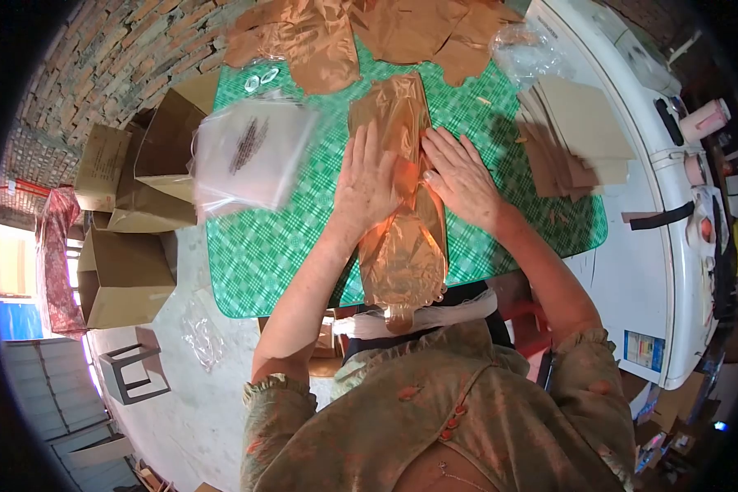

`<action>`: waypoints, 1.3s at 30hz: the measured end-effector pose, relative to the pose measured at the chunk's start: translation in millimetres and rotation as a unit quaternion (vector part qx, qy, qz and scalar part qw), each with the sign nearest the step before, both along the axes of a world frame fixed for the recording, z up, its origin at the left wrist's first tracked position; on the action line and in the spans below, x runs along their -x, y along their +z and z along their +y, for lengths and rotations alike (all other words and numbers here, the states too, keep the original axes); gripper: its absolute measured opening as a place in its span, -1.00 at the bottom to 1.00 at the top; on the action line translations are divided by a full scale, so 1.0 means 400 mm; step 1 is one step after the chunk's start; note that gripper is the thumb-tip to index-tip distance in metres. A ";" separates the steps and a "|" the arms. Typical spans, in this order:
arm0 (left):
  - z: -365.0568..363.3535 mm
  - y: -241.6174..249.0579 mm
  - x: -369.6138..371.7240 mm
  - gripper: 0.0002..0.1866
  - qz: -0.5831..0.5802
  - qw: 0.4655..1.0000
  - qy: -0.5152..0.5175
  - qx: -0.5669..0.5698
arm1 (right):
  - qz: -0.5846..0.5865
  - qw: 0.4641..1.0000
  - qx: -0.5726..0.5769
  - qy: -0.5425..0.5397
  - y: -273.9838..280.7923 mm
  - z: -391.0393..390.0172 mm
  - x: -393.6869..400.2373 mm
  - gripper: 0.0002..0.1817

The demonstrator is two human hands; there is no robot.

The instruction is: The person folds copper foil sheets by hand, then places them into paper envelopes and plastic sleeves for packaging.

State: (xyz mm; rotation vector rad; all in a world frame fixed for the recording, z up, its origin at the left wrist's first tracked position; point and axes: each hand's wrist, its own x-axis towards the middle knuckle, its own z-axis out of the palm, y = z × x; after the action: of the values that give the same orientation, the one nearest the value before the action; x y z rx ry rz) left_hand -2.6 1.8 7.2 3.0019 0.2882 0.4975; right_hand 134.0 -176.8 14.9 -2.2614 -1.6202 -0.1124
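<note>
A long folded piece of shiny copper-coloured film (402,254) lies lengthwise on the green checked tabletop (254,271), its near end hanging over the front edge. My left hand (367,180) rests flat on its left side, fingers stretched out and pointing away from me. On the right edge of the film lies my right hand (461,176), fingers extended and slightly apart. Neither hand holds anything. More copper-coloured pieces (320,49) lie at the far edge of the table.
Clear plastic bags (254,152) are stacked at the table's left, brown card sheets (578,131) at its right. Open cardboard boxes (127,275) stand left of the table, near a small grey stool (135,369). A white appliance (631,271) borders the right side.
</note>
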 end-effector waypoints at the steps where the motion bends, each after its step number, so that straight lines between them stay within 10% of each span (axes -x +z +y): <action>1: -0.001 0.002 0.000 -0.48 -0.001 1.000 -0.001 0.005 | -0.005 1.000 0.004 0.003 -0.002 0.002 -0.003 -0.33; 39: 0.016 0.083 0.015 -0.51 -0.193 0.979 0.065 0.033 | -0.050 0.997 0.050 0.005 0.008 0.012 0.014 -0.32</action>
State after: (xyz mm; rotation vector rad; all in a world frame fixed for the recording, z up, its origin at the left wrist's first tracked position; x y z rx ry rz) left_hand -8.6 8.2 40.4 2.7534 0.4565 1.0400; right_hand 128.4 -171.8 18.0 -2.3562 -1.7246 -0.1461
